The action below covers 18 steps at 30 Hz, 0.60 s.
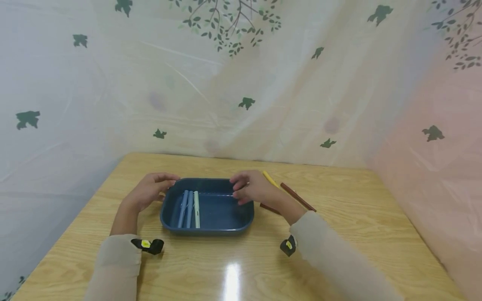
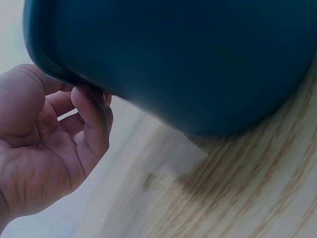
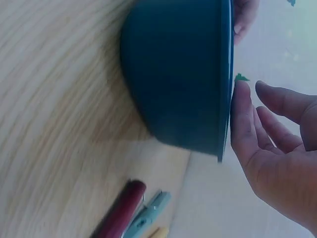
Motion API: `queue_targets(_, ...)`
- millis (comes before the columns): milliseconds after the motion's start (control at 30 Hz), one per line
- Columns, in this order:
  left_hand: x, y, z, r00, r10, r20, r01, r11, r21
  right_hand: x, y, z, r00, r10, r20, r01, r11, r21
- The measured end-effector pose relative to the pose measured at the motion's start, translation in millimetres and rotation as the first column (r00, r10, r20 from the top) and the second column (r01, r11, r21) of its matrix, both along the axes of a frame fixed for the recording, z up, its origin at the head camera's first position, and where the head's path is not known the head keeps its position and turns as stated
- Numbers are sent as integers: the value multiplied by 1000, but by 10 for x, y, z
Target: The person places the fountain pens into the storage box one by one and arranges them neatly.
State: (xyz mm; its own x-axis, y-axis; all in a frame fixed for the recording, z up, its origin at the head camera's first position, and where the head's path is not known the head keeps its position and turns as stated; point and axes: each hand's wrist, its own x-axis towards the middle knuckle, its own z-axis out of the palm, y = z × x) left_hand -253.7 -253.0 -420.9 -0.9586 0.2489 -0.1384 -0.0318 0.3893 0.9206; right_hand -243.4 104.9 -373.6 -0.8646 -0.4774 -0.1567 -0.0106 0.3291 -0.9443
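Note:
A dark blue rectangular container (image 1: pixel 222 214) stands on the table. Two blue pens (image 1: pixel 183 209) and a pale green pen (image 1: pixel 197 210) lie side by side in its left half. At its left rim my left hand (image 1: pixel 148 191) grips the edge, with fingers curled close under the rim in the left wrist view. My right hand (image 1: pixel 254 188) hovers at the right rim. Its fingers reach over the container's inside, and the right wrist view shows thumb and fingers (image 3: pixel 242 116) apart with nothing between them.
Right of the container lie a yellow pen (image 1: pixel 269 179) and brown pens (image 1: pixel 297 196), partly behind the right forearm. A light blue pen (image 3: pixel 148 215) shows beside a dark red-brown one in the right wrist view. A printed cloth (image 1: pixel 211 104) hangs behind the wooden table (image 1: pixel 188 267).

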Motion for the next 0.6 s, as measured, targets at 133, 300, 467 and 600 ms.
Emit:
queue_targets(133, -6, -6, -16, 1000, 1, -4, -1, 1000, -2, 9, 125, 65, 1000, -18, -4, 18, 1000, 14)
queue_targets(300, -9, -4, -25, 1000, -5, -5, 5, 1000, 4, 2, 315, 111, 999, -27, -46, 30, 998, 59)
queue_targets(467, -4, -6, -13, 1000, -8, -8, 8, 1000, 11, -8, 512, 136, 996, -43, -76, 49, 995, 81)
queue_targets(600, -1, -10, -9, 1000, -9, -8, 9, 1000, 16, -15, 669, 127, 993, -50, -111, 62, 992, 112)
